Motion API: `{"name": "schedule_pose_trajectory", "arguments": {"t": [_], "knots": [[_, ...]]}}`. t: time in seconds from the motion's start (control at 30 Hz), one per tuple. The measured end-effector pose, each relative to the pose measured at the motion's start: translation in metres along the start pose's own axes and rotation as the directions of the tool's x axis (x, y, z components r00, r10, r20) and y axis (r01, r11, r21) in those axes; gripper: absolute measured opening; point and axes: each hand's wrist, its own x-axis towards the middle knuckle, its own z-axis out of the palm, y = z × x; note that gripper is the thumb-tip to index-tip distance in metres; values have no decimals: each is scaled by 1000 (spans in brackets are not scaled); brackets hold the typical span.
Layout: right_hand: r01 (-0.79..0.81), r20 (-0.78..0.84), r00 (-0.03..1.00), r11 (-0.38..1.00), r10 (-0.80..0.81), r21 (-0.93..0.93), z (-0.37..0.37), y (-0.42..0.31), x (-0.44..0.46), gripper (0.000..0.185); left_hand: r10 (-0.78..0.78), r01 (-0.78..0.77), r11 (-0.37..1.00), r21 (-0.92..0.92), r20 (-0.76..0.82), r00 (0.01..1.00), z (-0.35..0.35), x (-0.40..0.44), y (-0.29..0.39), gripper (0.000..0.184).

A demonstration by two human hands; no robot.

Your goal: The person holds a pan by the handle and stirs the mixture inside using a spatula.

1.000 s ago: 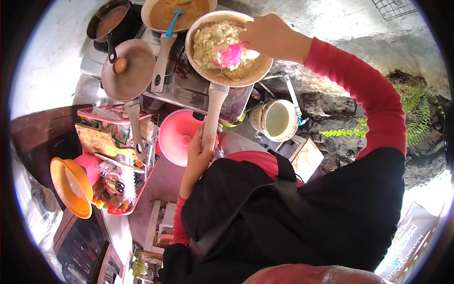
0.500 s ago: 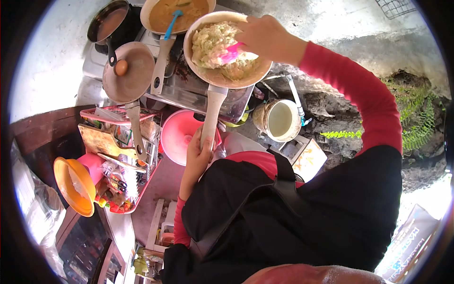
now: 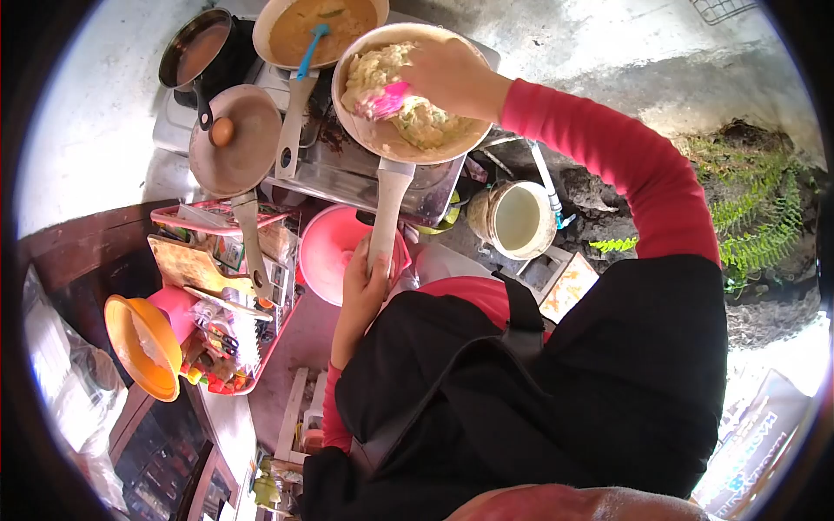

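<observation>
My left hand (image 3: 363, 282) is wrapped around the beige handle of a frying pan (image 3: 360, 139). A pale, lumpy mixture (image 3: 375, 69) lies in that pan, one heap on the left and another toward the lower right. Over the pan, my right hand (image 3: 456, 80) is closed on a pink spatula (image 3: 391, 97), whose blurred head presses into the mixture. The spatula's handle is mostly hidden by the hand. Just left stands a second pan (image 3: 365, 17) of orange-brown sauce with a blue utensil (image 3: 313, 52) in it.
A brown egg (image 3: 222, 131) sits in an otherwise bare pan (image 3: 239, 165) at left. Beyond it is a dark pan (image 3: 195, 52). Below are a pink basin (image 3: 326, 260), a crowded dish rack (image 3: 282, 326) and an orange bowl (image 3: 143, 347). A water bucket (image 3: 519, 221) stands at right.
My right hand and the pink spatula have moved left across the pan. The mixture is more spread apart, with a heap at the lower right. My left hand stays on the handle.
</observation>
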Motion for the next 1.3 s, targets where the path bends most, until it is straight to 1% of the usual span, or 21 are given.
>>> {"name": "schedule_pose_trajectory", "arguments": {"t": [0.07, 0.1, 0.17, 0.23, 0.3, 0.33, 0.4, 0.5, 0.57, 0.63, 0.73, 0.77, 0.87, 0.9, 0.97, 1.03, 1.1, 1.13, 1.2, 1.23, 1.3], "knots": [[-171, 113, 977, 979, 183, -114, -10, 0, -15, 13, 31, -32, 999, -20, -22, 999, 1, -1, -6, 37], [-167, 114, 977, 979, 181, -121, -19, 3, -21, 13, 36, -36, 999, -26, -22, 999, 1, -1, -5, 37], [-194, 294, 931, 975, 217, -106, -40, 11, -30, 9, -26, 27, 997, -65, 22, 999, 0, -2, 3, 37], [-210, 276, 931, 969, 240, -132, -52, 3, -36, 9, -20, 22, 996, -91, 31, 999, 0, -2, 13, 35], [-227, 244, 947, 973, 209, 48, -65, -2, -38, 15, -15, 20, 993, -117, 47, 999, 0, -2, 13, 33], [-225, 244, 947, 974, 210, 37, -68, -3, -40, 15, 10, -2, 993, -117, 74, 997, -2, -1, 10, 29], [-290, 170, 951, 937, 259, 194, -70, -5, -43, 21, 47, -35, 992, -122, 100, 994, -5, 2, 6, 25], [-341, 146, 936, 926, 320, 159, -80, 7, -57, 19, -18, 38, 972, -233, 89, 996, -7, 8, 0, 24], [-324, 117, 944, 935, 309, 144, -82, 12, -59, 19, -23, 73, 951, -302, 164, 986, -9, 14, -6, 26], [-451, 134, 884, 893, 448, -12, -85, 13, -55, 19, -36, 110, 931, -349, 210, 977, -10, 16, -4, 25], [-500, 149, 842, 853, 519, -148, -77, 9, -39, 17, -48, 148, 913, -381, 259, 965, -12, 15, 0, 25], [-497, 149, 843, 854, 518, -154, -64, 10, -37, 17, -49, 148, 916, -372, 264, 963, -11, 15, 0, 25], [-240, 345, 876, 925, 337, -294, -32, 11, -35, 10, -30, 143, 892, -429, 259, 966, -10, 16, -7, 23], [-240, 347, 875, 924, 338, -297, -30, 14, -34, 10, -29, 143, 891, -431, 261, 965, -10, 17, -9, 23], [-133, 388, 898, 968, 210, -215, -26, 26, -29, 12, -26, 131, 896, -424, 245, 969, -9, 17, -12, 22], [-149, 494, 851, 984, 178, -99, -38, 41, -24, 17, -21, 133, 895, -427, 256, 966, -10, 18, -13, 22], [-120, 647, 748, 989, 148, -87, -47, 46, -22, 20, -6, 124, 895, -429, 265, 964, -9, 21, -12, 22], [-118, 646, 749, 989, 149, -90, -49, 45, -24, 20, -11, 123, 898, -423, 258, 966, -8, 21, -13, 21], [-104, 713, 700, 994, 48, 35, -49, 42, -28, 22, -19, 123, 901, -415, 245, 969, -9, 20, -12, 21], [-102, 712, 701, 994, 45, 37, -46, 46, -30, 22, -22, 125, 904, -408, 248, 968, -9, 19, -10, 21], [-140, 595, 796, 990, 111, 1, -40, 53, -28, 21, -23, 123, 906, -405, 242, 970, -10, 18, -8, 20]]}}
